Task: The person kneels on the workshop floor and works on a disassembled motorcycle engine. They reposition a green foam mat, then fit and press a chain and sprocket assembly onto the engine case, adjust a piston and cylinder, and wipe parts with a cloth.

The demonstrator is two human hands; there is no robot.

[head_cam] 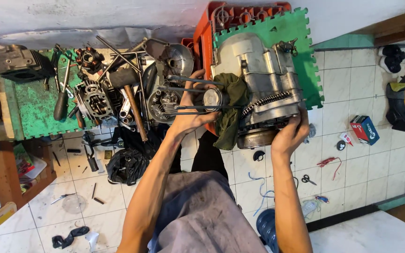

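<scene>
Engine case point(263, 79) sits on green mat point(312, 70), rag point(230, 107) stuffed in | left hand point(191, 112) grasps piston point(212, 99) among studs point(193, 89); keep it centred | right hand point(289, 133) grips case edge; hold firm.

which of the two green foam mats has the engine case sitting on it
The right-hand mat, lying on the red crate, carries the engine case. The left mat holds only loose tools and smaller parts.

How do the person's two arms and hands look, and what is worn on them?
Both arms are bare from above the elbow down. The left hand and the right hand wear no gloves; no watch, ring or band shows. Only a loose grey shirt covers the body.
</scene>
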